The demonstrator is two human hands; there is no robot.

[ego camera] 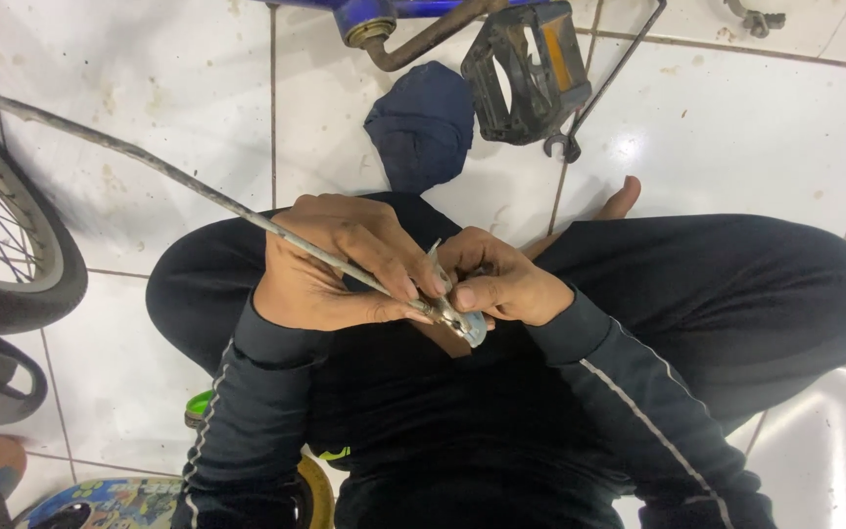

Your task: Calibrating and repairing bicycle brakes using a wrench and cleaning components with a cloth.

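I sit cross-legged on a white tiled floor. My left hand grips the end of a long grey bicycle cable that runs away to the upper left. My right hand pinches a small silver metal fitting at the cable's end. Both hands meet over my lap, fingertips touching around the fitting. What sort of part the fitting is stays partly hidden by my fingers.
A bicycle wheel stands at the left edge. A blue frame with crank and black pedal lies at the top, a dark blue cloth beside it, a small wrench below the pedal. My bare foot shows by my knee.
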